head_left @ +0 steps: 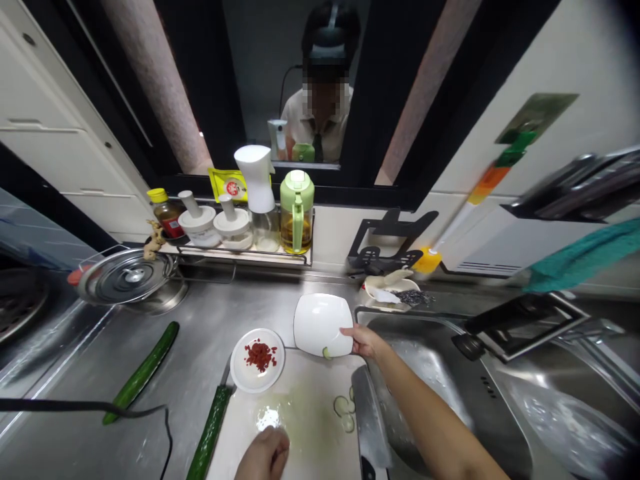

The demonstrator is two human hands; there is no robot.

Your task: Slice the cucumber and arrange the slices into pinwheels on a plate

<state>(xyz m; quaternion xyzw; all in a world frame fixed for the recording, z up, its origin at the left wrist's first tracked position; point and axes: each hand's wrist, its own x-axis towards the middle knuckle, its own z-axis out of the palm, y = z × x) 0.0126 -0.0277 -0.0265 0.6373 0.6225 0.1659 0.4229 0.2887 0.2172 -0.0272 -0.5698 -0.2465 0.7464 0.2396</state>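
Because right hand [365, 341] pinches white plate [320, 320] by one edge, tilt could drop cucumber slice [327, 353]; left hand [265, 455] curled, fingers together.

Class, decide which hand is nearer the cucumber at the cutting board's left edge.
Left. The left hand is right of that cucumber, over the cutting board; the right hand is farther off, holding the square plate by its right edge.

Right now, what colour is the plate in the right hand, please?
The plate is white, showing best in the head view.
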